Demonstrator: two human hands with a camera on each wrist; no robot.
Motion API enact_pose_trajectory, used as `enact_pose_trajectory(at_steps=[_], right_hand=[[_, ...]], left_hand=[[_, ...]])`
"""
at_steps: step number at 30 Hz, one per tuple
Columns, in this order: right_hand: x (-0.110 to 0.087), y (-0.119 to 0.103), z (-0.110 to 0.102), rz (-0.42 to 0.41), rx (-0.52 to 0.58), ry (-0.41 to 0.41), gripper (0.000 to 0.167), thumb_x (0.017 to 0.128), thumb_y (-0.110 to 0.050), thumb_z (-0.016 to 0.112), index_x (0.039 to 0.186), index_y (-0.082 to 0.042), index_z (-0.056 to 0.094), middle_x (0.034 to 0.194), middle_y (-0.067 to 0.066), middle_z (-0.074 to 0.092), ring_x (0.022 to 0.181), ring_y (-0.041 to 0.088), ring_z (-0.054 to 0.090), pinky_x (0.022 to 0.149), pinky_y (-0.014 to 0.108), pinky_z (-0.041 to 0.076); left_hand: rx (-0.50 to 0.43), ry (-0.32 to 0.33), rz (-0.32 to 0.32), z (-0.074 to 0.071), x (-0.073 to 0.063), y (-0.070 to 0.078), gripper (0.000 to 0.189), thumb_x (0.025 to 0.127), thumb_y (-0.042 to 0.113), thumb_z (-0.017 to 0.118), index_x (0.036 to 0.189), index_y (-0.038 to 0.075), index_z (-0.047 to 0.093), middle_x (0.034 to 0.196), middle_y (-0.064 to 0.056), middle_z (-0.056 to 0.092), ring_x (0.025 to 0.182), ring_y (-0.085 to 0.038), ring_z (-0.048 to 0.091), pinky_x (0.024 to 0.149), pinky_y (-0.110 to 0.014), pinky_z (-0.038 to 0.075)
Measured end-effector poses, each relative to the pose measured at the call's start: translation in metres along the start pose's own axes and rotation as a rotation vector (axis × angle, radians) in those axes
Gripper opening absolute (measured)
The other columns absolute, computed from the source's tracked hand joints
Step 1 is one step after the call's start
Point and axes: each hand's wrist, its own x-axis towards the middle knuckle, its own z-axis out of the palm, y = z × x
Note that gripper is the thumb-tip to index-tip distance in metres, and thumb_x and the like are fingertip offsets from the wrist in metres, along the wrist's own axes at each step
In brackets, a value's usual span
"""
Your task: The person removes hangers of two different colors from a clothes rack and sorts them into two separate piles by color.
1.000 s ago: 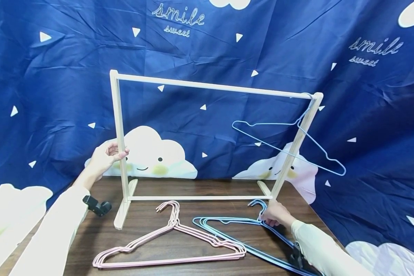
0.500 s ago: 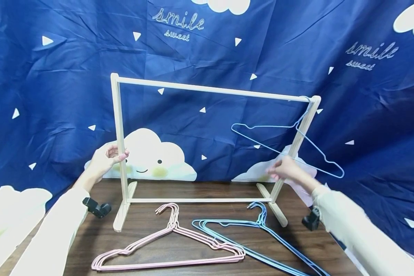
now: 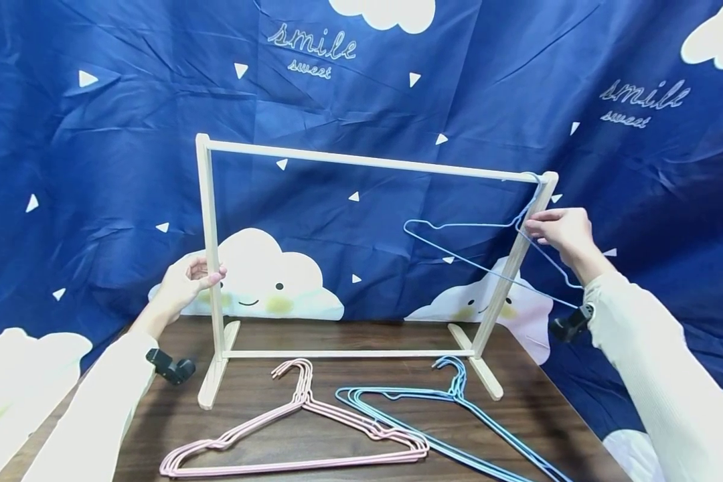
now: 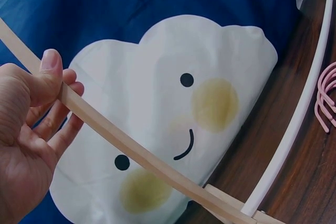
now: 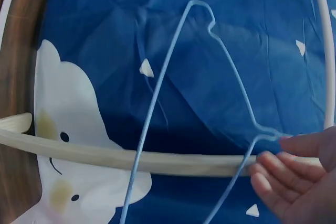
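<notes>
A pale wooden clothes rack stands on the table. My left hand holds its left post between thumb and fingers. From the right end of the top bar hangs a light blue wire hanger, tilted across the right post. My right hand pinches this hanger just below its hook, beside the post. In the right wrist view, thumb and forefinger meet at the twisted neck of the hanger, while the other fingers are loosely bent.
Several pink hangers lie stacked on the brown table in front of the rack. Several blue hangers lie to their right, partly under the pink ones' corner. A blue curtain with clouds hangs close behind.
My right hand has left the blue hangers on the table and risen to the hanging hanger's neck. The left hand stays at the left post.
</notes>
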Motion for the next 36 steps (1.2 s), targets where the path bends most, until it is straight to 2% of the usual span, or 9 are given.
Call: enact_pose_trajectory(at_steps=[3,9,16,24,29,32,34,36], right_hand=[[0.003,0.001,-0.003,-0.008,0.045,0.010,0.040,0.095,-0.003,0.068,0.067,-0.032,0.067,0.056,-0.023,0.065,0.056,-0.007,0.066,0.056,0.011,0.053],[0.006,0.004,-0.006,0.000,0.103,0.002,0.037,0.095,-0.001,0.068,0.070,-0.027,0.074,0.056,-0.018,0.068,0.057,-0.004,0.068,0.055,0.013,0.054],[0.009,0.003,-0.004,0.006,0.101,-0.027,0.047,0.095,0.001,0.067,0.063,-0.033,0.068,0.056,-0.019,0.067,0.058,-0.005,0.068,0.058,0.014,0.056],[0.015,0.006,0.005,-0.010,0.099,-0.047,0.037,0.093,0.004,0.068,0.070,-0.024,0.072,0.058,-0.018,0.068,0.060,-0.004,0.068,0.062,0.015,0.058],[0.019,0.005,0.011,-0.008,0.068,-0.071,0.013,0.094,0.003,0.068,0.089,-0.006,0.076,0.057,-0.018,0.067,0.060,-0.004,0.068,0.062,0.015,0.058],[0.020,0.005,0.014,-0.014,0.068,-0.087,0.007,0.094,0.004,0.067,0.096,0.003,0.073,0.057,-0.017,0.068,0.060,-0.003,0.069,0.063,0.016,0.059],[0.021,0.005,0.015,-0.012,0.080,-0.098,0.009,0.095,0.004,0.066,0.092,0.000,0.074,0.057,-0.016,0.068,0.060,-0.002,0.069,0.063,0.017,0.059],[0.022,0.005,0.015,-0.004,0.089,-0.104,0.018,0.095,0.004,0.066,0.082,-0.007,0.073,0.057,-0.016,0.068,0.060,-0.002,0.069,0.062,0.016,0.059]], left_hand=[[0.009,0.001,0.001,0.000,0.000,0.002,0.030,0.095,0.001,0.069,0.109,0.027,0.062,0.093,0.025,0.073,0.087,0.007,0.070,0.078,-0.009,0.053],[-0.018,-0.011,0.025,0.001,0.001,0.001,0.033,0.094,-0.003,0.068,0.109,0.026,0.062,0.093,0.022,0.074,0.086,0.006,0.071,0.077,-0.010,0.054],[-0.037,-0.017,0.032,0.001,0.000,0.000,0.032,0.094,-0.001,0.069,0.110,0.026,0.063,0.094,0.020,0.075,0.088,0.003,0.072,0.078,-0.011,0.055],[-0.014,-0.010,0.005,0.001,0.000,0.002,0.033,0.095,-0.002,0.068,0.108,0.028,0.063,0.094,0.023,0.074,0.088,0.007,0.070,0.077,-0.009,0.054],[-0.017,-0.007,-0.003,0.000,0.000,0.004,0.033,0.095,-0.002,0.068,0.108,0.028,0.063,0.094,0.022,0.074,0.088,0.006,0.070,0.078,-0.010,0.054],[-0.021,-0.005,-0.007,0.000,-0.001,0.003,0.030,0.094,0.002,0.070,0.109,0.027,0.063,0.093,0.021,0.075,0.089,0.002,0.072,0.078,-0.010,0.055],[-0.024,-0.002,-0.011,0.000,-0.001,0.003,0.028,0.094,0.005,0.072,0.109,0.027,0.063,0.093,0.020,0.075,0.091,-0.001,0.073,0.078,-0.011,0.055],[-0.017,-0.006,-0.013,0.000,-0.001,0.004,0.028,0.094,0.006,0.073,0.109,0.027,0.063,0.094,0.020,0.075,0.092,-0.004,0.074,0.079,-0.011,0.056]])
